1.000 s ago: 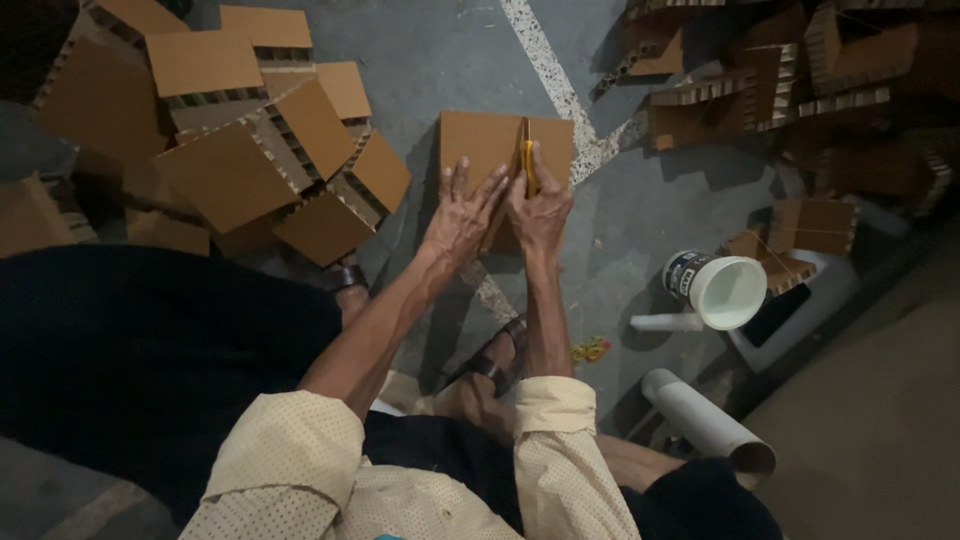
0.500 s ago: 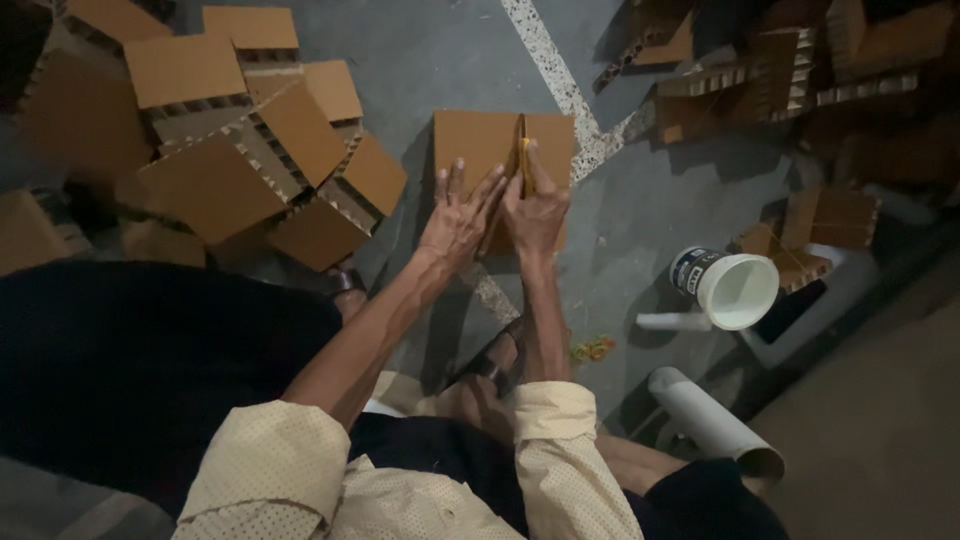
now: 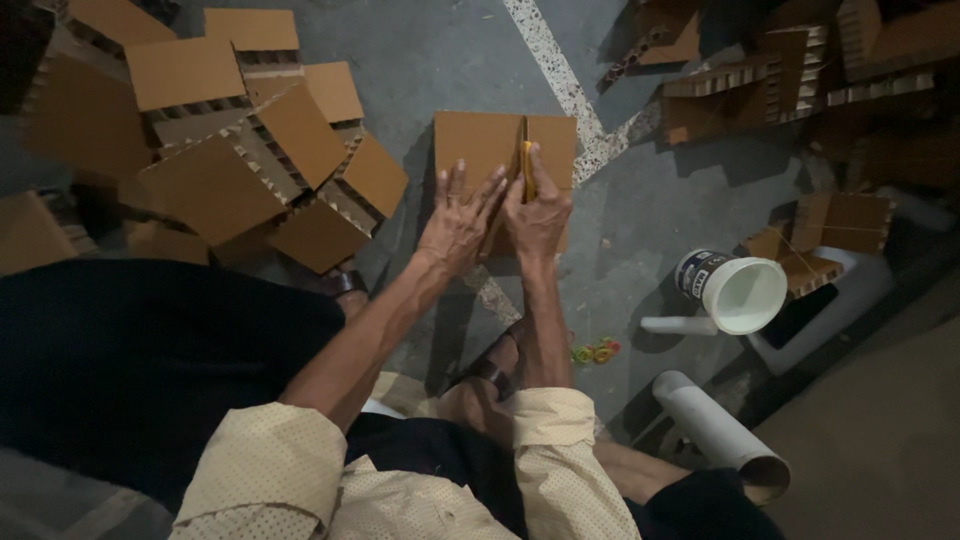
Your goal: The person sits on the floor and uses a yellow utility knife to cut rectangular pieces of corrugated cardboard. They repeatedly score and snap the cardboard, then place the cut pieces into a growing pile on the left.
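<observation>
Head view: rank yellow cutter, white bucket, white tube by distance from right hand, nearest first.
1. Yellow cutter: gripped in the right hand, over the cardboard piece.
2. White bucket: on the floor to the hand's right, slightly nearer the person.
3. White tube: lower right, beyond the bucket.

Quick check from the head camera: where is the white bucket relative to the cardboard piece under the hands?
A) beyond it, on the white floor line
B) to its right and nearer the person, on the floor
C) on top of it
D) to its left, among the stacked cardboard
B: the white bucket stands on the grey floor, right of and nearer than the cardboard piece under the left hand and right hand.
</observation>
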